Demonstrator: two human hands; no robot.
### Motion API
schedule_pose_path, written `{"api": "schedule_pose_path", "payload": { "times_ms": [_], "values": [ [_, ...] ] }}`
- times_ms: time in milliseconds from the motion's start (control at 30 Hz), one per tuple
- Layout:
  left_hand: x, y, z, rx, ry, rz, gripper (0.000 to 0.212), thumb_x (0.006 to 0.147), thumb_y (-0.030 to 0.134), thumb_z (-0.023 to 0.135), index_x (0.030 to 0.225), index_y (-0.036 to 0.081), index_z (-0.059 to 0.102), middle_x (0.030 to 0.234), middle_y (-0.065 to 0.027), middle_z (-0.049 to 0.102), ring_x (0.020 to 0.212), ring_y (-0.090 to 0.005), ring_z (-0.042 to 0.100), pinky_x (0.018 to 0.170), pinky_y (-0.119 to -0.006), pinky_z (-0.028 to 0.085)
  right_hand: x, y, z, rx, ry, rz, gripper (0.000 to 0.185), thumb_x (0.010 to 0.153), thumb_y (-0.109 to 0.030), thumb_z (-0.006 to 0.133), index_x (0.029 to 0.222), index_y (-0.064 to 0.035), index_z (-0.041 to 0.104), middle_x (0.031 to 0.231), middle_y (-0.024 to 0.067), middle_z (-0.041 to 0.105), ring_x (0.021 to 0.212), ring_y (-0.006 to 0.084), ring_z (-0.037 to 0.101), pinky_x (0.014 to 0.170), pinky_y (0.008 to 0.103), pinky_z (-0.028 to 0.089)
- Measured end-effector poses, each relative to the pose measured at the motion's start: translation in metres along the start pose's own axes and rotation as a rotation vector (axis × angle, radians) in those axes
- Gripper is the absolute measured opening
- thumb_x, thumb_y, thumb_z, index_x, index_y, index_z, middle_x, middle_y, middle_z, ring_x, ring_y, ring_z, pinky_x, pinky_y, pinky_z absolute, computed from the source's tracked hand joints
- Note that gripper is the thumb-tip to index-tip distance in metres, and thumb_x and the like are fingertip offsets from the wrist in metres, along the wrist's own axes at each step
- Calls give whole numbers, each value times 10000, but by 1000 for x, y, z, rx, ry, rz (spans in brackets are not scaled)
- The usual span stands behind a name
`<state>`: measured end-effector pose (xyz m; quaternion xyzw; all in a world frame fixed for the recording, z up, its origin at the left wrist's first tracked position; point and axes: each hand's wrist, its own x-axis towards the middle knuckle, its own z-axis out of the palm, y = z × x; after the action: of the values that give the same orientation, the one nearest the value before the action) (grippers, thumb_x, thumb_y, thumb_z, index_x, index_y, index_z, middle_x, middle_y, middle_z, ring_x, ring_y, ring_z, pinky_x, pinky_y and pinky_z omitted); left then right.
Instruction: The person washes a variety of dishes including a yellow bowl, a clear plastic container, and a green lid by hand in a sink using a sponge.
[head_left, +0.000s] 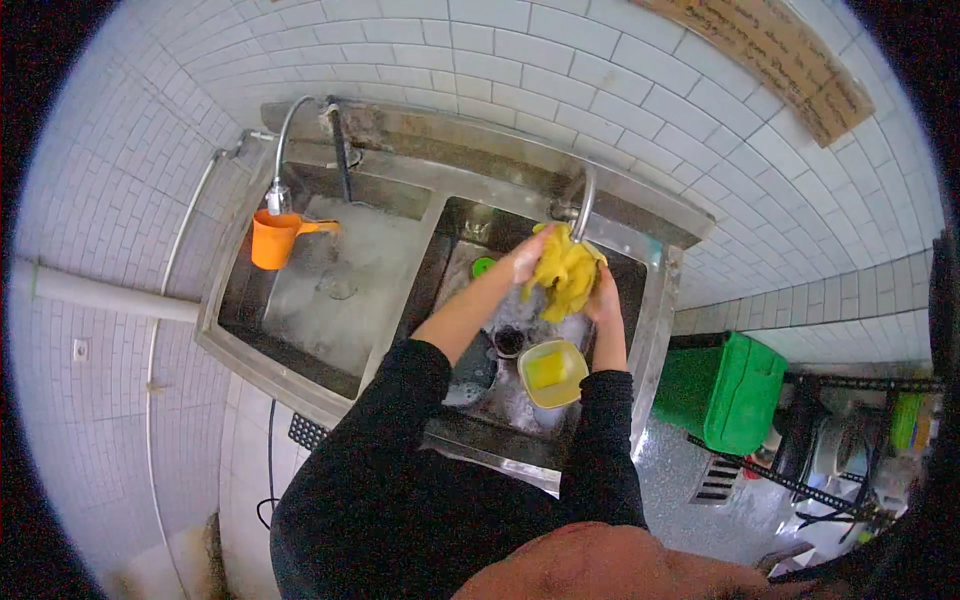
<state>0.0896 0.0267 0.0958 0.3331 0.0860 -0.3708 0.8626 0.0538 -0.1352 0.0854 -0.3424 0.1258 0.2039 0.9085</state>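
A crumpled yellow cloth is held between my two hands, right under the curved faucet of the right sink basin. On the cloth's left side is my left hand; my right hand grips its right side. Beneath them the basin holds suds and a yellowish plastic container with a yellow-green piece, perhaps a sponge, inside. Left of the container are a small dark round item and a dark, soapy vessel. A bright green round object lies near my left wrist.
The left basin holds cloudy water. An orange plastic dipper is under its flexible faucet. A metal divider separates the basins. A green bin stands right of the sink, near a loaded rack. A handwritten cardboard sign is on the tiled wall.
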Motion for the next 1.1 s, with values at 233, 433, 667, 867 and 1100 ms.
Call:
{"api": "schedule_pose_path", "payload": {
  "times_ms": [233,433,667,867,1100],
  "values": [
    [38,-93,70,925,600,682,470,846,441,258,956,50,493,961,-107,525,848,-247,500,734,-380,390,64,7,-87,-112,84,-138,305,811,-321,433,891,-42,528,785,81,579,696,225,551,652,365,454],
    [26,-73,-28,-130,383,142,447,849,419,273,927,58,522,923,-111,557,825,-242,521,715,-385,406,29,74,28,-1145,234,-799,341,822,-292,445,855,31,550,758,155,574,598,210,551,513,334,424],
    [75,-97,-18,-329,351,227,417,844,411,306,910,64,528,901,-97,565,813,-220,526,701,-364,418,14,25,45,-1488,452,-668,375,759,-375,501,780,-8,575,651,191,562,606,326,548,543,392,414],
    [66,-84,6,-356,486,146,318,817,386,402,832,99,538,805,-50,576,702,-177,526,632,-314,421,22,29,13,-1344,735,-881,358,717,-314,544,948,-42,514,716,174,569,647,333,549,584,389,431],
    [50,-65,-12,-353,425,203,313,810,390,413,819,105,542,804,-50,576,686,-173,518,618,-304,415,-2,51,33,-1553,415,-614,319,738,-344,501,843,-53,575,703,191,573,634,351,553,565,422,434]
  ]
}}
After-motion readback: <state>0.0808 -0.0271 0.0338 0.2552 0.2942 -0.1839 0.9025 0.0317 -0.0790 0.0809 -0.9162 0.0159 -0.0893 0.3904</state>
